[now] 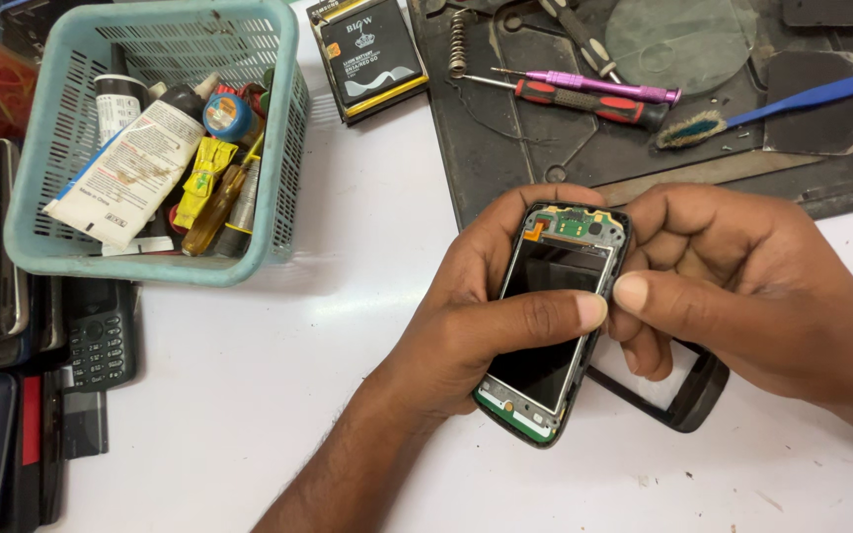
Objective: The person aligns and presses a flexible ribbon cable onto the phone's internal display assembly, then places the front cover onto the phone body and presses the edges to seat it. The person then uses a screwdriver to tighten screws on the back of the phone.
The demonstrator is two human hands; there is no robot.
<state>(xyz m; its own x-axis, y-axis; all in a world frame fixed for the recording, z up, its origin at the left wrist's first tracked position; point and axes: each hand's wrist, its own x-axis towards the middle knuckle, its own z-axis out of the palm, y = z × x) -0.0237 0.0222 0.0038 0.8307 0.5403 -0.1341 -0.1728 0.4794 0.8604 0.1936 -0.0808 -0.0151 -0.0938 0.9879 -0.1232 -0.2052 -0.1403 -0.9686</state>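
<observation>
A small opened phone [552, 326] with a dark screen and a bare green circuit board at both ends is held upright above the white table. My left hand [491, 316] grips it from the left, thumb lying across the screen. My right hand [742, 286] holds its right edge, thumb tip pressed to the side of the frame beside my left thumb. A black front frame [688, 400] lies on the table under my right hand, partly hidden.
A pale blue basket [278, 148] with tubes and small tools stands at the far left. A black battery [369, 54], a dark work mat [505, 148] with screwdrivers [584, 97], a spring and a blue brush [792, 104] lie beyond. Several phones [101, 336] are stacked along the left edge.
</observation>
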